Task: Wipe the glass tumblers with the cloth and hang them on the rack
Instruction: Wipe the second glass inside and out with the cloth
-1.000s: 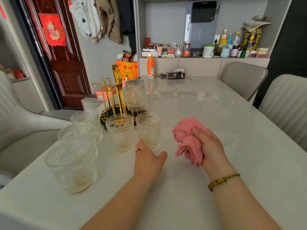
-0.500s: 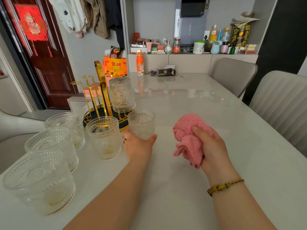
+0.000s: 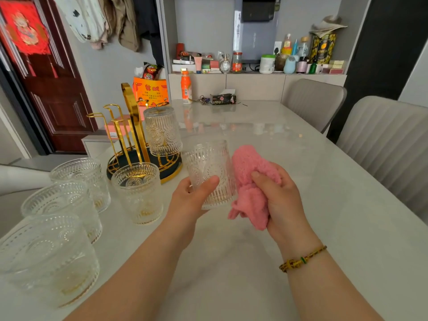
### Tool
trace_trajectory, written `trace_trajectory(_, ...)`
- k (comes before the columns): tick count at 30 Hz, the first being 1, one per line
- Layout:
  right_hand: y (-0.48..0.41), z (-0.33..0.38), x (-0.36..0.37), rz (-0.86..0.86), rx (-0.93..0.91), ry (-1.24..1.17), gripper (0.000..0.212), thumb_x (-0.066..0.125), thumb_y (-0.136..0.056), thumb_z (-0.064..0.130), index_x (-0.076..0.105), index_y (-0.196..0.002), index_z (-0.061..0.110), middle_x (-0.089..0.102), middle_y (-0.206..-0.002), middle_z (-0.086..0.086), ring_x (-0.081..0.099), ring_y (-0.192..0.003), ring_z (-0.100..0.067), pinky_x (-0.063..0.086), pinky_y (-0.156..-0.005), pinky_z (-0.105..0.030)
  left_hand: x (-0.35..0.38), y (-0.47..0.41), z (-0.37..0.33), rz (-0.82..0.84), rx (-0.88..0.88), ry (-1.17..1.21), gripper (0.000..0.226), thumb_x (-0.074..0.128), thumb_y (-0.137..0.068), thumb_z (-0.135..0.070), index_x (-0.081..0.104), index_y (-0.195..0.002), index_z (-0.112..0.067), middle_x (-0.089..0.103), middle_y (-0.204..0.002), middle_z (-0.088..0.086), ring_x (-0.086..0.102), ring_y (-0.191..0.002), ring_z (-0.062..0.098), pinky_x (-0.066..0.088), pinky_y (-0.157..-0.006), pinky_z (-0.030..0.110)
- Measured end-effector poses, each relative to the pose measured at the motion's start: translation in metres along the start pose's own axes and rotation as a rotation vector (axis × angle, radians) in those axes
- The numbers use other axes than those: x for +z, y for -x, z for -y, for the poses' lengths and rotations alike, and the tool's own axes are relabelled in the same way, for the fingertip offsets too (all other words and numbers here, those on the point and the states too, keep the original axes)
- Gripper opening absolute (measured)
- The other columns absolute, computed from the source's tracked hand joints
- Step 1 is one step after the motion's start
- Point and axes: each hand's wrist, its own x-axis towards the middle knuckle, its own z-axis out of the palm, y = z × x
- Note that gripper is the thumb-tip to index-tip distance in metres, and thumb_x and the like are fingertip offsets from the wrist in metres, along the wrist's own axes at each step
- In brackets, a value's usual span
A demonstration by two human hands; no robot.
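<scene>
A: Gripping what?
B: One tumbler [image 3: 208, 172], left hand [image 3: 192, 200] curled round it, raised above worktop [image 3: 301, 158]. Pink cloth [image 3: 250, 181] bunched in right hand [image 3: 278, 200], against its side.
A: And rack [image 3: 132, 117]?
B: Holds second tumbler [image 3: 162, 133], inverted; four others [image 3: 136, 193] stand beside.

Pale table [image 3: 289, 216], four tumblers [image 3: 139, 195], gold rack [image 3: 132, 117], orange bottle [image 3: 186, 89]

Bright, soft light all over, only faint shadows. Shiny table [image 3: 266, 126] has pale glare + reflections at far end. Wide lens bends edges; door [image 3: 58, 100] leans. Nearest tumbler [image 3: 46, 258], bottom left, looks stretched & a bit blurry.
</scene>
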Motion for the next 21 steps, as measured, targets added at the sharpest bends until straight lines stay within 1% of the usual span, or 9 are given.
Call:
trace_trajectory(2, 0.001, -0.006, 0.004, 0.068, 0.001, 0.072, 0.010, 0.065, -0.074, 0.014, 0.062, -0.077, 0.023, 0.061, -0.079, -0.010, 0.059, -0.059, -0.032, 0.054, -0.055, -0.044, -0.004, 0.005, 0.004, 0.016, -0.009, 0.038, 0.082, 0.071, -0.055, -0.042, 0.048, -0.127, -0.010, 0.064, -0.115, 0.011, 0.063, -0.103, 0.027, 0.046, -0.096, 0.048)
trace_trajectory(4, 0.004, -0.010, 0.008, 0.141, -0.013, 0.135, 0.012, 0.065, -0.066, 0.023, 0.064, -0.077, 0.029, 0.064, -0.085, -0.002, 0.060, -0.073, -0.024, 0.052, -0.068, -0.039, -0.009, 0.007, 0.011, 0.037, -0.025, 0.075, 0.081, 0.071, -0.055, -0.040, 0.048, -0.126, -0.008, 0.065, -0.114, 0.014, 0.065, -0.100, 0.028, 0.050, -0.089, 0.046)
trace_trajectory(7, 0.005, -0.012, 0.010, 0.169, -0.052, 0.238, 0.011, 0.067, -0.079, 0.020, 0.060, -0.084, 0.027, 0.062, -0.087, 0.007, 0.059, -0.074, -0.005, 0.051, -0.067, -0.020, -0.013, 0.005, 0.014, 0.064, -0.036, 0.114, 0.073, 0.063, -0.059, -0.037, 0.049, -0.124, -0.007, 0.067, -0.108, 0.011, 0.070, -0.087, 0.020, 0.056, -0.075, 0.037)
trace_trajectory(10, 0.004, -0.015, 0.011, 0.128, -0.109, 0.334, 0.018, 0.061, -0.082, 0.008, 0.059, -0.079, 0.026, 0.061, -0.085, 0.006, 0.058, -0.068, 0.003, 0.048, -0.061, -0.013, -0.015, 0.004, 0.013, 0.078, -0.058, 0.115, 0.072, 0.063, -0.059, -0.038, 0.051, -0.123, -0.006, 0.068, -0.105, 0.011, 0.070, -0.085, 0.019, 0.058, -0.072, 0.034)
trace_trajectory(13, 0.004, -0.018, 0.010, 0.131, -0.216, 0.492, 0.023, 0.065, -0.078, 0.003, 0.059, -0.074, 0.025, 0.060, -0.101, 0.001, 0.055, -0.082, 0.007, 0.043, -0.072, -0.006, -0.018, 0.003, 0.013, 0.074, -0.086, 0.093, 0.071, 0.063, -0.059, -0.040, 0.054, -0.120, -0.005, 0.069, -0.100, 0.010, 0.068, -0.086, 0.020, 0.057, -0.072, 0.033)
trace_trajectory(15, 0.007, -0.020, 0.004, 0.192, -0.276, 0.620, 0.017, 0.069, -0.069, 0.013, 0.059, -0.070, 0.027, 0.054, -0.106, 0.005, 0.051, -0.092, 0.013, 0.037, -0.078, 0.000, -0.017, 0.003, 0.012, 0.070, -0.109, 0.075, 0.070, 0.061, -0.059, -0.041, 0.054, -0.119, -0.005, 0.069, -0.094, 0.007, 0.066, -0.084, 0.019, 0.054, -0.071, 0.032)
trace_trajectory(17, 0.012, -0.021, 0.000, 0.225, -0.336, 0.697, 0.014, 0.069, -0.059, 0.027, 0.059, -0.069, 0.031, 0.051, -0.107, 0.011, 0.049, -0.096, 0.015, 0.034, -0.079, 0.001, -0.017, 0.003, 0.010, 0.087, -0.123, 0.057, 0.067, 0.060, -0.059, -0.042, 0.056, -0.116, -0.008, 0.069, -0.092, 0.005, 0.065, -0.083, 0.017, 0.053, -0.071, 0.030)
trace_trajectory(19, 0.016, -0.021, 0.000, 0.188, -0.404, 0.669, 0.013, 0.064, -0.058, 0.038, 0.060, -0.070, 0.035, 0.050, -0.107, 0.014, 0.049, -0.097, 0.016, 0.034, -0.080, 0.002, -0.016, 0.005, 0.009, 0.131, -0.136, 0.026, 0.063, 0.060, -0.059, -0.043, 0.058, -0.113, -0.010, 0.070, -0.091, 0.004, 0.067, -0.083, 0.016, 0.053, -0.069, 0.028)
trace_trajectory(21, 0.014, -0.019, 0.000, 0.132, -0.468, 0.630, 0.012, 0.063, -0.061, 0.037, 0.060, -0.073, 0.038, 0.050, -0.108, 0.016, 0.048, -0.099, 0.017, 0.035, -0.081, 0.001, -0.016, 0.006, 0.010, 0.174, -0.144, -0.001, 0.066, 0.063, -0.057, -0.044, 0.057, -0.113, -0.011, 0.071, -0.094, 0.006, 0.068, -0.087, 0.018, 0.055, -0.071, 0.030)
